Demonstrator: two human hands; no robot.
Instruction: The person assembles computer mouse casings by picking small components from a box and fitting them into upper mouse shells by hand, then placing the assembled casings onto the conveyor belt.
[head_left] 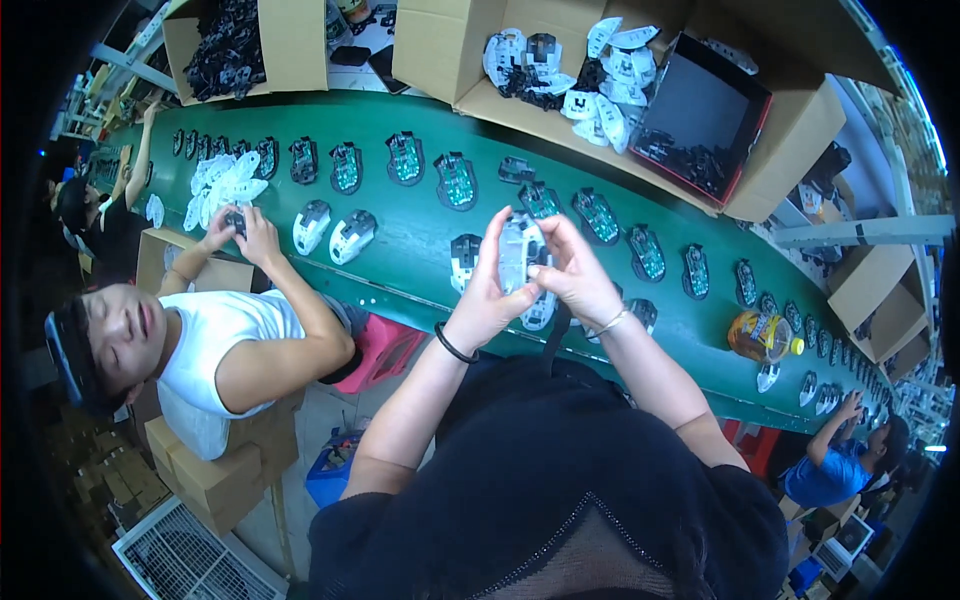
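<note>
Left hand (487, 290) and right hand (585, 277) both have fingers clamped on a pale mouse shell (514, 257), held above the green table (405, 265). Green circuit boards (456, 182) lie in a row on the table, beyond the hands.

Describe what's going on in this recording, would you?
The person holds a pale shell between the left hand and right hand, above a green table. Circuit boards line it; a carton of white pieces stands beyond. To the left, a co-worker handles a small dark part.
</note>
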